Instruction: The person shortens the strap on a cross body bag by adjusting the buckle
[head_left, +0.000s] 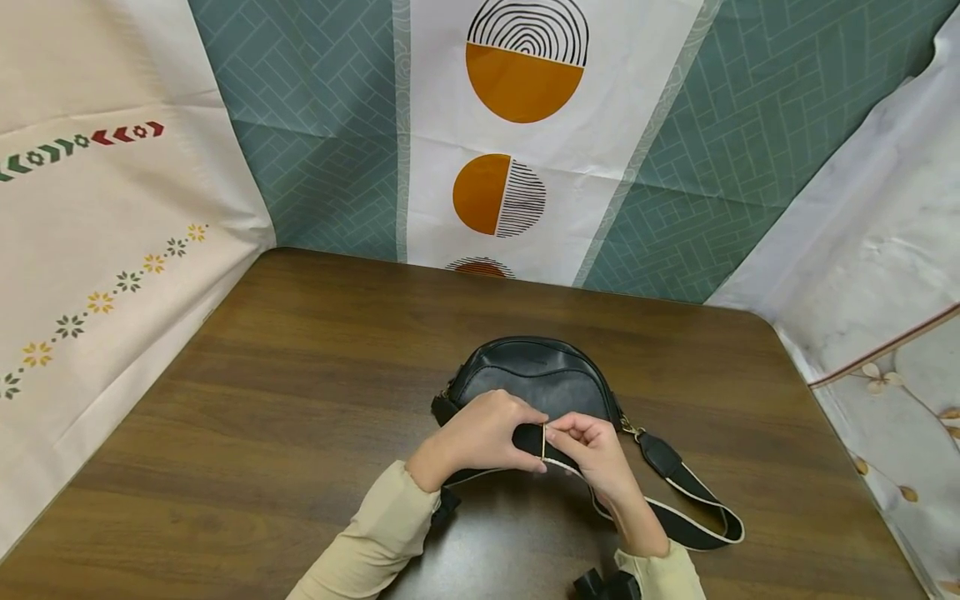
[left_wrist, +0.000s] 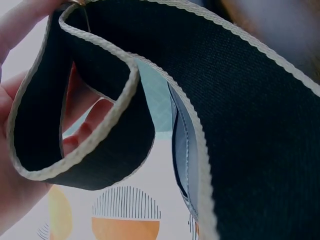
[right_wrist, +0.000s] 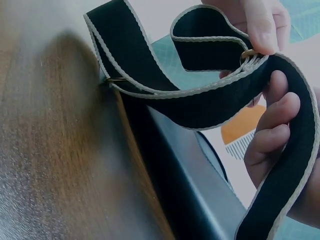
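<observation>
A black crossbody bag [head_left: 534, 375] lies on the wooden table, just beyond both hands. Its black strap [right_wrist: 200, 107] has cream edging and threads through a thin gold slider buckle [head_left: 543, 442]. My left hand [head_left: 480, 435] grips the strap at the buckle's left, thumb and fingers spread around its edges. Close on the other side, my right hand [head_left: 596, 450] pinches the strap between thumb and fingers. Beside the left palm, the left wrist view shows a strap loop [left_wrist: 100, 160]. More gold hardware [right_wrist: 117, 79] sits farther along the strap in the right wrist view.
To the right, the strap's slack runs in a curve over the table [head_left: 420, 333], from a leather tab [head_left: 660, 456] and gold clasp [head_left: 632, 428] at the bag's end. Patterned cloths [head_left: 322, 125] hang behind and beside the table.
</observation>
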